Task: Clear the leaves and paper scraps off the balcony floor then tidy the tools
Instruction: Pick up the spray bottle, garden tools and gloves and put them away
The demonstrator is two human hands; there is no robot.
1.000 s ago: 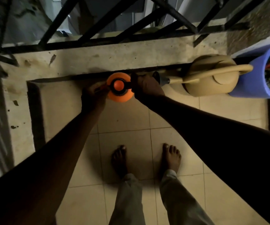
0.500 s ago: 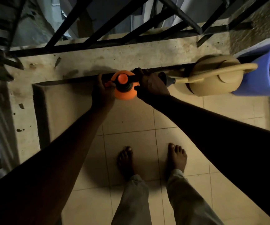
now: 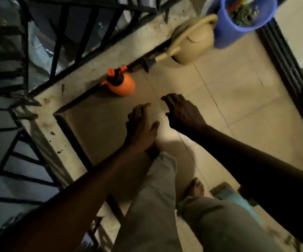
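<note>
An orange spray bottle [image 3: 122, 83] with a black and orange pump top stands on the tiled floor against the concrete curb. Beside it to the right a beige watering can [image 3: 192, 42] lies along the same curb, spout pointing at the sprayer. My left hand [image 3: 141, 124] and my right hand [image 3: 181, 111] hover above the tiles a short way from the sprayer, fingers relaxed, holding nothing. Neither hand touches the bottle.
A blue bucket [image 3: 227, 33] filled with leaves and scraps stands at the back right next to the can. Black metal railing [image 3: 59, 46] tops the concrete curb [image 3: 85, 73]. A dark door track runs along the right. A light blue object [image 3: 229, 195] lies near my feet.
Both hands have let go of the orange spray bottle and drawn back from it. The bottle now stands alone by the curb. The camera has tilted and swung left.
</note>
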